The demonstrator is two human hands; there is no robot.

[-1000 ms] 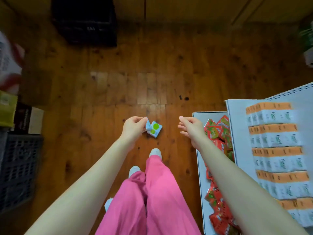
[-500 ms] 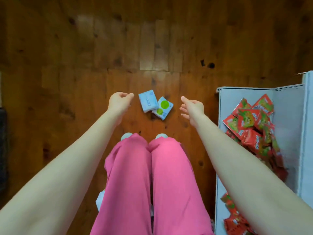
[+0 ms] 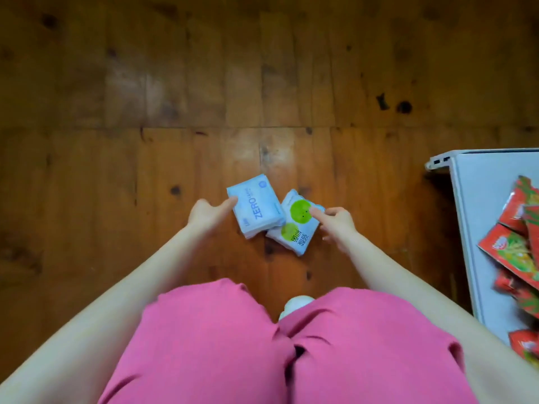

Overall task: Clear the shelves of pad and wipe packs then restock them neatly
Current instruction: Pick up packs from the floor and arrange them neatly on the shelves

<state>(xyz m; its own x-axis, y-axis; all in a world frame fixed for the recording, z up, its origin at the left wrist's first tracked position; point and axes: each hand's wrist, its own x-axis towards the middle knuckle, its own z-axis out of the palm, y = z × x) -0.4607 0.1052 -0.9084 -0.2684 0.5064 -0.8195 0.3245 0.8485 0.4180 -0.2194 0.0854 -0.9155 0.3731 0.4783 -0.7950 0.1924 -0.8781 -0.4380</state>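
Early in the clearing stage, by the look of it. Two packs down on the floor (image 3: 175, 112), between the two hands, neither stacked nor squared up. Restocking not begun, to judge from the disorder. At the right edge, a white shelf (image 3: 478, 214) loaded with loose red packets (image 3: 516, 246), well apart from the packs.

Left hand (image 3: 204, 218): fingers straight, tips touching the left edge of the blue pack (image 3: 258, 209), nothing gripped. Right hand (image 3: 338, 225): forefinger laid straight on the upper green disc of the green pack (image 3: 297, 228), other fingers loosely curled, nothing pinched as far as visible.

Blue pack: pale blue soft wrap, "ZERO" printed along its length, flat and askew, lower right corner overlapping the green pack. Green pack: white wrap, two green discs, dark characters, flat, tilted, partly under its neighbour. Both plump and soft-sided, likely to yield under a squeeze.
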